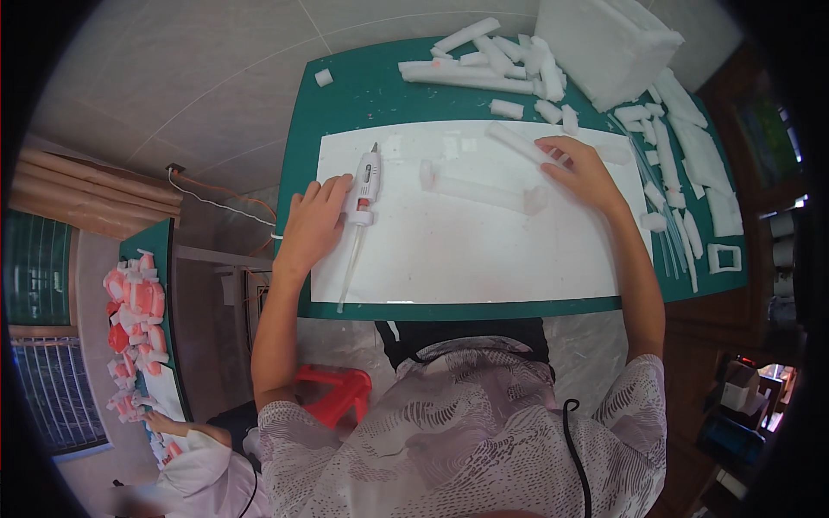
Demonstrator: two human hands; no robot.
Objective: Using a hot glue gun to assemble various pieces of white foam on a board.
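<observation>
My right hand (580, 173) pinches a white foam strip (515, 142) near its right end, over the upper right of a white board (389, 268). On the board's left edge lies my left hand (316, 220), fingers loosely stretched and holding nothing. Its fingertips are beside a white glue gun (368, 177), whose nozzle points away from me; a long clear glue stick (351, 263) sticks out of its near end. Between my hands lies a white foam bar (479, 192) with a small block at each end.
The green table (302, 121) carries loose foam pieces (492, 65) at the back and more foam strips (669, 164) at the right. A big white foam block (609, 47) stands behind. A red stool (332, 393) is below. At left, another person (203, 466) sits by pink-and-white foam pieces (136, 302).
</observation>
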